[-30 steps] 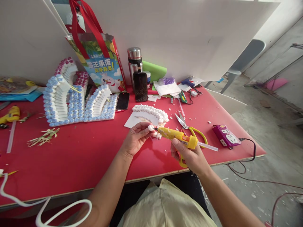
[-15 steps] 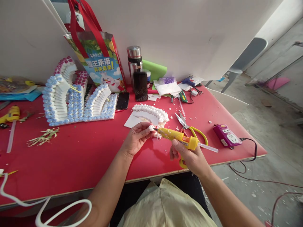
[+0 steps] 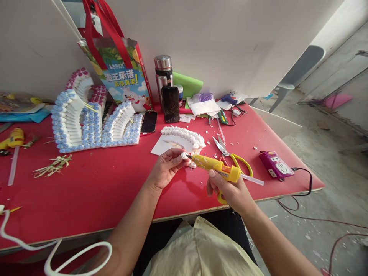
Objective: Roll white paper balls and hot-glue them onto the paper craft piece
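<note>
Between the fingertips of my left hand (image 3: 166, 167) is a small white rolled piece (image 3: 184, 155). My right hand (image 3: 230, 189) is wrapped around the handle of a yellow hot glue gun (image 3: 211, 164), whose nozzle tip meets the white piece. A clear glue stick (image 3: 253, 179) juts from the gun's back end. Just beyond my hands lies a white board (image 3: 162, 145) edged with a curved row of white rolled pieces (image 3: 186, 135); my left fingers and the gun hide its near part. Yellow-handled scissors (image 3: 243, 163) rest open to the right of the gun.
Blue-and-white rolled-piece models (image 3: 69, 126) stand at the left on the red table (image 3: 109, 191). Behind are a shopping bag (image 3: 123, 76), a steel flask (image 3: 163, 67) and phones (image 3: 148, 122). A purple power socket (image 3: 276, 165) sits right; another glue gun (image 3: 14, 140) lies far left.
Almost nothing differs. Both hands, the white piece and the glue gun hold nearly the same positions; the clear glue stick's rear end sits very slightly closer to the gun.
</note>
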Tool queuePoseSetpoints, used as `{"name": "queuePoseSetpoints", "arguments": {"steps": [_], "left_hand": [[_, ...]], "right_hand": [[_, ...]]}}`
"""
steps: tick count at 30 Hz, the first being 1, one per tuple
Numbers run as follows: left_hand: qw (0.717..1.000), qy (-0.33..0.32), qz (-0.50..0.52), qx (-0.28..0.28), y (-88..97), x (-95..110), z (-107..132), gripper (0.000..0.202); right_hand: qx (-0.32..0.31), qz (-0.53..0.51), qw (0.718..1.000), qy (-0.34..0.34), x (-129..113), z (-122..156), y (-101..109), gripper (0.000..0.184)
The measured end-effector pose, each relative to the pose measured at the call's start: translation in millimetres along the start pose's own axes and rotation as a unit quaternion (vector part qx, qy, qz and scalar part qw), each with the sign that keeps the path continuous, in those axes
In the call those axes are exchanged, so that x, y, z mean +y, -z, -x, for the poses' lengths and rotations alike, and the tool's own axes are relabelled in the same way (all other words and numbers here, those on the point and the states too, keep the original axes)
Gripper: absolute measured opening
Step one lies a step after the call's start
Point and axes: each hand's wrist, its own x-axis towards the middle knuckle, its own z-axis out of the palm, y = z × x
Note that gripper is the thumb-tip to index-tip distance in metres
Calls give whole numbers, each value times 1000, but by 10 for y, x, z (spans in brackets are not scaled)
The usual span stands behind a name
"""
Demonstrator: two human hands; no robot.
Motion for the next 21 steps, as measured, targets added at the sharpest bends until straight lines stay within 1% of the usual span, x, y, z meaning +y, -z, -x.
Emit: {"name": "queuePoseSetpoints", "arguments": {"steps": [6,14,18,21], "left_hand": [[1000,2,-1,-6,8,-1,-1,25],[1000,5,6,-16,12,1,4,23],[1000,2,12,-12,16,1,2,22],[1000,-2,21,-19,7,8,10,21]], "right_hand": [[-4,-1,1000,1,5,-20,-6,47],[17,3,1000,-15,0,-23,-30,49],[20,9,1000,-13,20,-15,-25,49],[26,13,999,-13,45,-29,-9,50]]}}
